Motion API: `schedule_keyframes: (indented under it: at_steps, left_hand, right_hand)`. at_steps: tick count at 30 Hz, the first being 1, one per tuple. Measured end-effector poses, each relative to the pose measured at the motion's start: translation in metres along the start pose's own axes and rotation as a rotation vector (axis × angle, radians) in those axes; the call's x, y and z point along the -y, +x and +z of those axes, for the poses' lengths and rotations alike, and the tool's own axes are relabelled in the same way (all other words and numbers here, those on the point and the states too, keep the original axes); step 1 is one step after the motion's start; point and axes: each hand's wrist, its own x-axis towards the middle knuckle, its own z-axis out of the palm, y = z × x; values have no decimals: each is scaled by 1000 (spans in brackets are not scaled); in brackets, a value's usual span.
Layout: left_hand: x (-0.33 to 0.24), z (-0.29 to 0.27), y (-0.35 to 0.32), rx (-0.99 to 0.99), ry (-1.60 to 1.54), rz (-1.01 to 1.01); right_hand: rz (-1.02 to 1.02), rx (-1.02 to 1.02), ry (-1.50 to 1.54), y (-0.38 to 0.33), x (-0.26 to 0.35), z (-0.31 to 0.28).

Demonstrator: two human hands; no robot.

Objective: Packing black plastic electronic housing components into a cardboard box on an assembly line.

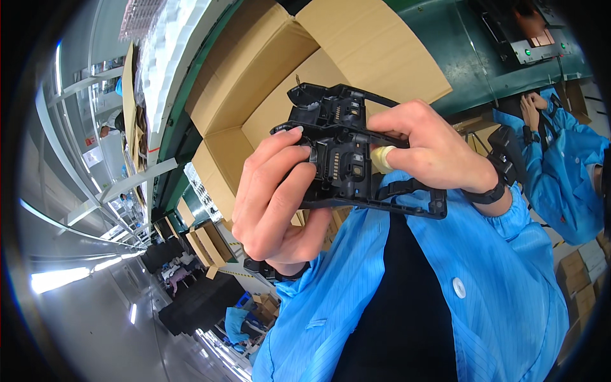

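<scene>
A black moulded plastic frame [356,159], with open cut-outs and ribbed inner sections, is held up close in both hands. My left hand [273,197] wraps its left side, thumb and fingers pressed on the edge. My right hand [433,149] grips the frame's right part from above; one fingertip wears a pale yellow cot [382,159]. A second black part [331,102] shows just behind the frame's top. Both wrists carry dark bands, and the sleeves are blue.
An open cardboard box [280,70] lies behind the hands beside a green conveyor [458,51]. Another person in a blue coat [560,172] sits at the right. More cardboard boxes [210,245] and a rack of white packing material [165,51] stand to the left.
</scene>
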Motion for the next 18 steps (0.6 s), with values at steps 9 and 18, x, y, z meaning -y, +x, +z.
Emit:
schedule_keyframes:
  at_steps: [9, 18]
  left_hand:
    - [-3, -1, 3, -79, 10, -17]
    - [2, 2, -10, -236, -121, 93]
  right_hand:
    - [-125, -68, -46, -1, 2, 4]
    - [-149, -116, -303, -13, 27, 9]
